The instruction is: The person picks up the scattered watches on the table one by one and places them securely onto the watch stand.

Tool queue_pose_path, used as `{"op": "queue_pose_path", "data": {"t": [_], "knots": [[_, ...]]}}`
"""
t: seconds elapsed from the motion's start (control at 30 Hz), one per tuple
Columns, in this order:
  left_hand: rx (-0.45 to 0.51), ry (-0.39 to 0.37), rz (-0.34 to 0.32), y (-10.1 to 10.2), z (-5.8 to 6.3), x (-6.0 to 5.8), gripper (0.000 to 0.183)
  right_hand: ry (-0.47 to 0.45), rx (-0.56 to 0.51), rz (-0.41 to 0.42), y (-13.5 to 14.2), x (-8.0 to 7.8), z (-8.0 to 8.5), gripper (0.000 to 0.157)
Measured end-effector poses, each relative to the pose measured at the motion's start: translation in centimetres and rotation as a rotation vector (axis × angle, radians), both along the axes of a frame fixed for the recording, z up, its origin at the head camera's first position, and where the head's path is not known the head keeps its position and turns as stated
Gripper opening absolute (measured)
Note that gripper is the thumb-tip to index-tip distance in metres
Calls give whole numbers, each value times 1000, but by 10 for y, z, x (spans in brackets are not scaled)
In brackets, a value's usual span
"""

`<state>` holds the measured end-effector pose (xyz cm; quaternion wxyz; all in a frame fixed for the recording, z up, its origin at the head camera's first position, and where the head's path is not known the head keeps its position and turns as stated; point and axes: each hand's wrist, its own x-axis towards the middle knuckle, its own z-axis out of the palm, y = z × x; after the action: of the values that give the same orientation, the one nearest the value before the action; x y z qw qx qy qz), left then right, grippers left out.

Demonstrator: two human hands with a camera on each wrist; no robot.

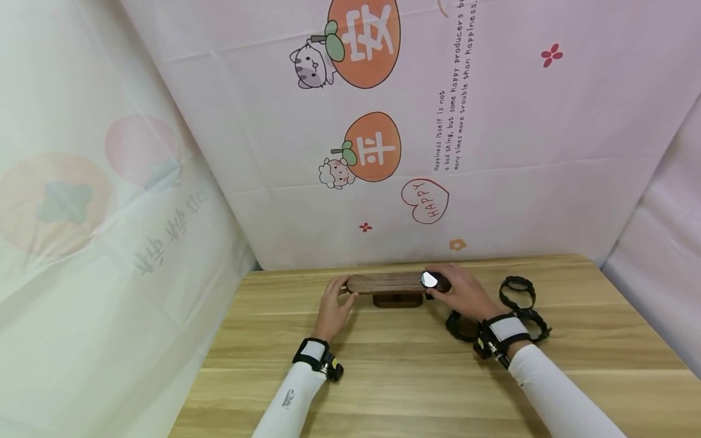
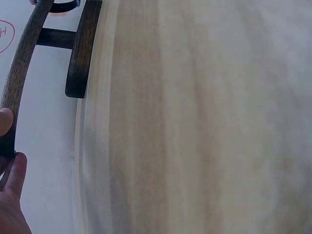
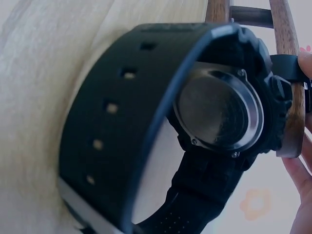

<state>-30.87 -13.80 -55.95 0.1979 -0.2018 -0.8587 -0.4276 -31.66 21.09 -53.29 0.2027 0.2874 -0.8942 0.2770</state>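
A dark wooden watch stand [image 1: 383,284], a long bar on a short post, has its base [image 1: 398,300] on the table near the back edge. My left hand [image 1: 331,311] grips the bar's left end; in the left wrist view the thumb and fingers lie on opposite sides of the bar [image 2: 22,68]. A black-strapped watch [image 1: 429,280] with a bright face sits around the bar near its right end. My right hand [image 1: 464,293] holds this watch, thumb in front and fingers behind. Its strap [image 3: 287,68] shows around the wood in the right wrist view.
Three black watches lie on the wooden table [image 1: 394,377]: one [image 1: 508,289] at the right, another [image 1: 542,326] below it, and a third [image 1: 460,327] under my right forearm. A large watch [image 3: 214,107] fills the right wrist view. Printed cloth [image 1: 296,225] hangs behind.
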Motion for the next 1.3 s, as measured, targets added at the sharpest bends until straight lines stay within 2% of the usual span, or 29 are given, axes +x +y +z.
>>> {"op": "queue_pose_path", "data": {"t": [0.43,0.73,1.03,1.3], "knots": [[-7,29,-17,2,-1,0,50,23,-6,-14,-6,3,4,53],[15,21,-12,2,-2,-2,48,43,2,-28,-10,2,4,53],[25,21,-12,0,-2,0,48,-7,-3,-38,-14,2,4,53],[29,27,-14,1,-2,-1,47,-8,-20,-39,-17,3,2,54]]}}
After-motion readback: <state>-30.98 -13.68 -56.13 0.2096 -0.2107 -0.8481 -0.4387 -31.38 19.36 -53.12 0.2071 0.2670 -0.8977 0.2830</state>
